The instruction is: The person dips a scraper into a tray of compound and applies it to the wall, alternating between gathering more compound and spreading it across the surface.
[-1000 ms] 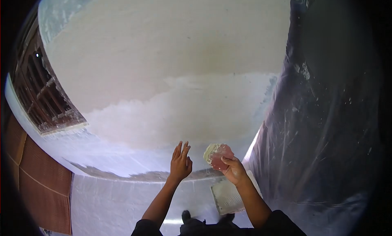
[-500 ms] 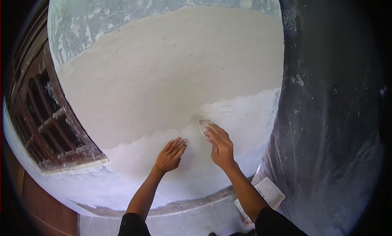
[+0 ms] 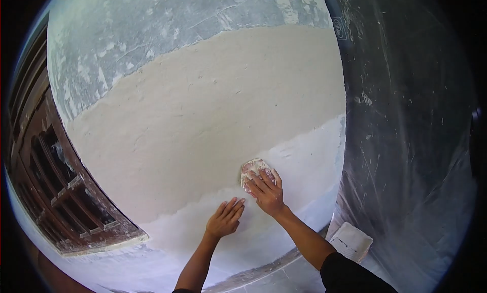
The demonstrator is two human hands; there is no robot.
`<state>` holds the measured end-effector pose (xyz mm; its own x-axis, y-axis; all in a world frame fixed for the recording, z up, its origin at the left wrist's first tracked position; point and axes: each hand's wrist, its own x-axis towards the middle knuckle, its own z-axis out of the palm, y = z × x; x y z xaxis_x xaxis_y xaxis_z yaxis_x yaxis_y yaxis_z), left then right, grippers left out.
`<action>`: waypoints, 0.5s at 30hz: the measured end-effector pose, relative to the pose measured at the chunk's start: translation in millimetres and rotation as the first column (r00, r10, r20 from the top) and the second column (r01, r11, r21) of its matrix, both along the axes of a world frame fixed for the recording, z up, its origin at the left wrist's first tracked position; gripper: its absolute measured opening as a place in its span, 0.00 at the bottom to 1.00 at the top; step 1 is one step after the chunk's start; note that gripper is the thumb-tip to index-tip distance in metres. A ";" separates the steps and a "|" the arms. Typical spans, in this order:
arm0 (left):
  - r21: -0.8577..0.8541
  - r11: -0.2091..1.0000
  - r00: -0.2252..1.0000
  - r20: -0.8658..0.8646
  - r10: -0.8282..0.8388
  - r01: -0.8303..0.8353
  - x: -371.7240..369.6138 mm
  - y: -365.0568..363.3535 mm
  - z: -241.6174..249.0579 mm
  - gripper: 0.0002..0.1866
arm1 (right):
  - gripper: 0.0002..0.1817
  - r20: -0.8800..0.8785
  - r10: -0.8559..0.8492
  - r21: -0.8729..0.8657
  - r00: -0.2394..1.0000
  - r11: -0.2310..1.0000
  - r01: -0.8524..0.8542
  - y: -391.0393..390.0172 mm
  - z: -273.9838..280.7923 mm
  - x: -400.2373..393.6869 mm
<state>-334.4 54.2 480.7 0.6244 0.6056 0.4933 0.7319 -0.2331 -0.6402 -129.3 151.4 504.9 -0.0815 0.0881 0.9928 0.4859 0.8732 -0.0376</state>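
My right hand point(image 3: 267, 192) presses a flat, reddish pad smeared with white putty point(image 3: 251, 169) against the wall point(image 3: 193, 125). The fingers lie over the pad's back, and its exact kind is hard to make out. The pad sits where the beige coat meets the smoother white band below. Lower and to the left, my left hand point(image 3: 224, 218) rests on the white band, fingers stretched out, with nothing in it. Its fingertips are close to the pad but apart from it.
A brown wooden shuttered window point(image 3: 71, 186) is set in the wall at left. Dark plastic sheeting point(image 3: 401, 141) hangs on the right. A white-crusted tray point(image 3: 351, 242) stands on the floor at lower right. Rough grey-green wall point(image 3: 167, 29) shows above the beige coat.
The pad has gone from tilted nearly edge-on to lying flatter against the wall, with its back facing me. The view has shifted, so the wall and window appear lower. My left hand stays outstretched.
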 end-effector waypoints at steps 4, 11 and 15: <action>-0.034 0.999 0.999 0.022 -0.027 0.028 -1.2 -2.2 2.9 0.25 | 0.22 0.038 -0.040 -0.040 0.998 0.998 0.042 11.1 -23.7 -15.5; -0.102 0.995 0.993 0.116 -0.009 0.021 -32.1 -30.3 12.9 0.25 | 0.19 -0.012 -0.065 -0.106 0.998 0.992 0.064 -18.0 -43.8 -10.6; -0.022 1.000 1.000 0.000 0.016 -0.016 -48.0 -35.7 13.7 0.26 | 0.20 -0.085 -0.117 -0.075 0.989 0.991 0.111 -3.5 -4.8 -16.0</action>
